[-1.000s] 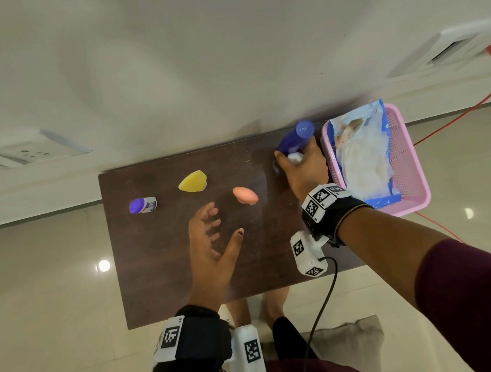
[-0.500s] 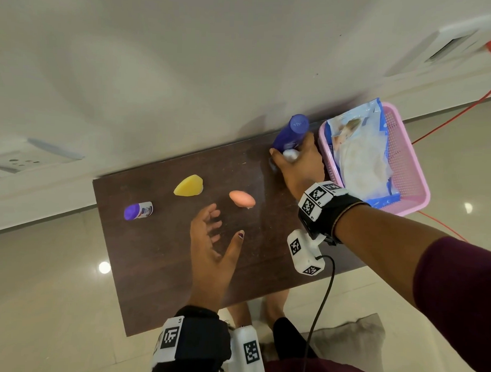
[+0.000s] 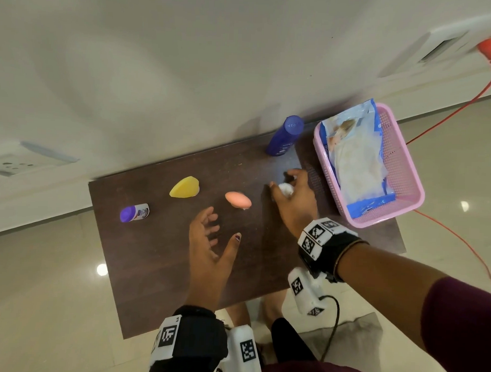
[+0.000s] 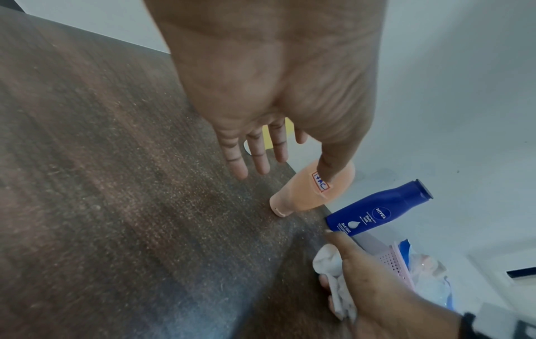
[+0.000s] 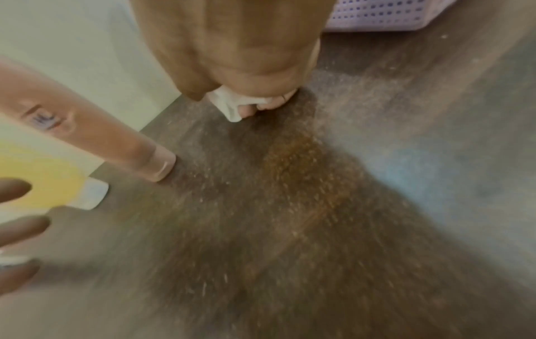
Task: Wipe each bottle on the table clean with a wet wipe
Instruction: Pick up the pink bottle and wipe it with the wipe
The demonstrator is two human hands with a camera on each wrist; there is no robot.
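A blue bottle (image 3: 285,135) stands upright at the table's back edge with no hand on it. My right hand (image 3: 285,181) hovers in front of it and grips a crumpled white wet wipe (image 3: 285,189), also seen in the right wrist view as the wipe (image 5: 229,103). A peach bottle (image 3: 238,199) stands just left of that hand. Further left are a yellow bottle (image 3: 184,187) and a small purple-capped bottle (image 3: 134,212). My left hand (image 3: 223,226) is held over the table in front of the peach bottle (image 4: 313,190), fingers spread and holding nothing.
A pink basket (image 3: 406,169) sits at the table's right end with an opened pack of wipes (image 3: 356,156) in it. The dark wooden table (image 3: 158,266) stands against a white wall. A red cable (image 3: 464,104) runs along the floor on the right.
My right hand has let go of the blue bottle and pulled back toward me with the wipe. The bottle now stands alone at the back edge. The left hand has barely moved.
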